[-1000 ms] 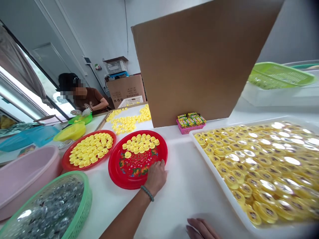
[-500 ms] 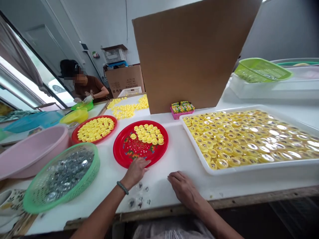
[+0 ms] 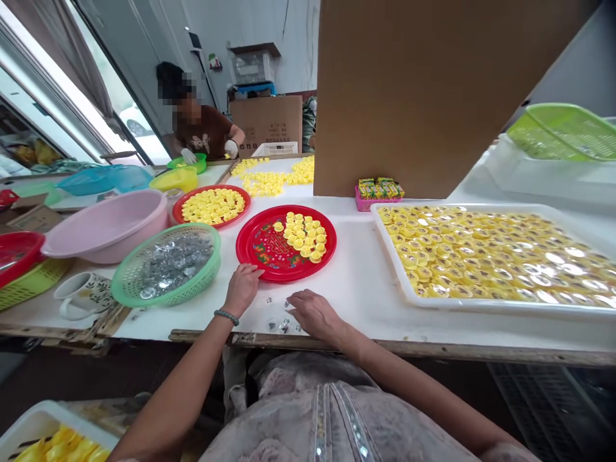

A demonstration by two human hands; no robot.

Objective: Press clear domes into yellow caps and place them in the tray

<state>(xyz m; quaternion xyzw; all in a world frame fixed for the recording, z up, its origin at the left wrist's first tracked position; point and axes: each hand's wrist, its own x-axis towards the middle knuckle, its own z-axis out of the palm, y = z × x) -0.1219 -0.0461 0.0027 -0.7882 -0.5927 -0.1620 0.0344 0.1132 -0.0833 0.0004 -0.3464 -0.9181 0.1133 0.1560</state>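
Note:
My left hand (image 3: pixel 243 287) is at the near-left rim of a round red tray (image 3: pixel 255 266), its bent fingers closed on the edge. Small yellow hat-shaped pieces (image 3: pixel 307 234) cluster on the tray's right side, one slightly apart. My right hand (image 3: pixel 315 314) is on the white table just in front of the tray. Its thumb and fingertips come together at a small clear plastic disc (image 3: pixel 287 304), partly hidden by the fingers. Several similar clear discs (image 3: pixel 272 325) with dark prints lie between my hands near the table edge.
At left stand a green basket (image 3: pixel 214 266) of clear pieces, a pink basin (image 3: pixel 108 224), a mug (image 3: pixel 86 295) and another filled red tray (image 3: pixel 246 199). A white tray (image 3: pixel 409 289) of yellow pieces lies right, cardboard (image 3: pixel 409 96) behind. A gloved co-worker (image 3: pixel 206 128) works at back left.
My view has tilted down and turned left. My right hand has moved left to the clear discs. My left hand has shifted to the tray's left rim, and the yellow cluster sits further round to the right.

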